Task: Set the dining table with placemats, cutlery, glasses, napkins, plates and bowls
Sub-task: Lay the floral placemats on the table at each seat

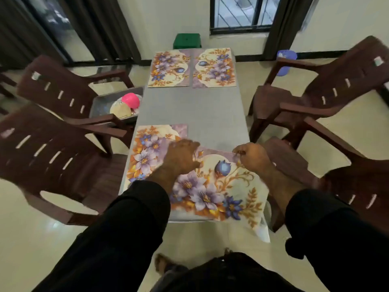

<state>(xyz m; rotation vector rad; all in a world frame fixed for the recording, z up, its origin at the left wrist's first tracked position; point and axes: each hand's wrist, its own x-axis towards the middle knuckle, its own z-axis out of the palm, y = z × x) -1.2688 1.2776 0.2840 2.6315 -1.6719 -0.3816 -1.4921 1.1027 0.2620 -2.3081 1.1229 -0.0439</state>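
At lower centre, the left hand (182, 155) and right hand (251, 157) pinched the fourth floral rectangular placemat (212, 190), skewed over the grey surface (195, 106); it should be squared beside its neighbour (147, 152).

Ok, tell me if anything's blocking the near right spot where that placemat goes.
Nothing visible: the grey table is bare there. The held placemat sits skewed, its left corner over the near left placemat, under the left hand; right hand pinches its edge.
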